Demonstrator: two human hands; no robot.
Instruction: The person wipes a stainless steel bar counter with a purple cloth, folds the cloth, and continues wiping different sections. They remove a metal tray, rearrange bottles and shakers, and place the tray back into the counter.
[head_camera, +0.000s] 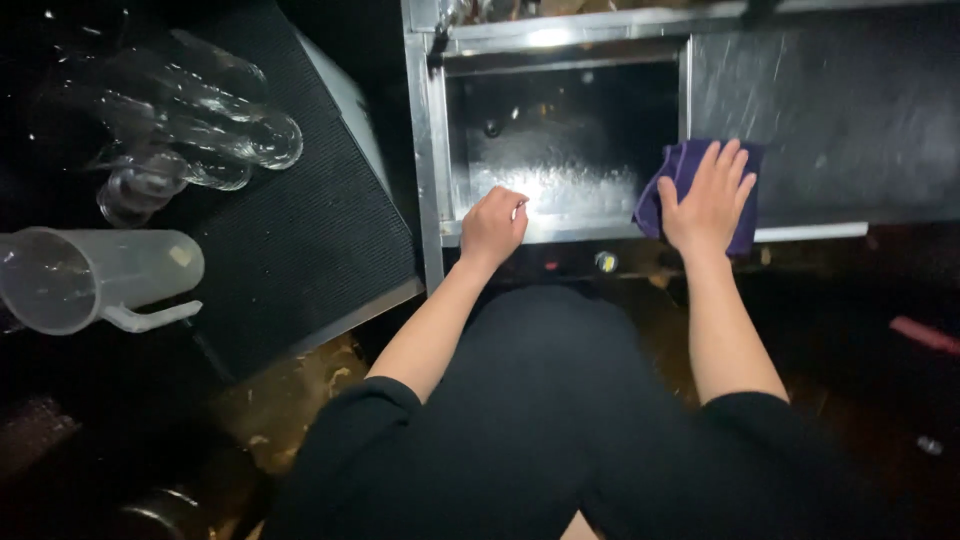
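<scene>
**Cloth flat under the right hand at the sink's drainboard**

Cloth (690, 185), dark purple and bunched, lies at the front left corner of the steel drainboard (850, 110), just beside the right wall of the sink basin (560, 150). The right hand (712, 195) lies open on top of it, fingers spread and palm down, pressing it to the metal; purple folds show past the thumb side and along the far edge of the fingers. The left hand (492, 225) is curled into a loose fist on the sink's front rim, near the basin's front left corner; whether it holds anything small inside the curl cannot be told.

The cloth looks soft, light and limp (likely damp, given the wet sheen on the steel, though that is a guess). It should slide easily on the smooth metal under a flat palm and would sag if lifted by one corner; a pinch of the gathered folds near its middle, or a whole-hand grab, seems the surest hold.

To the left of the sink, a black ribbed mat (300, 220) carries several clear glasses (200, 120) lying on their sides toward its far left corner, touching one another. A clear plastic measuring jug (90, 275) with a handle lies on its side at the mat's left edge. The floor below is dim and littered.
</scene>
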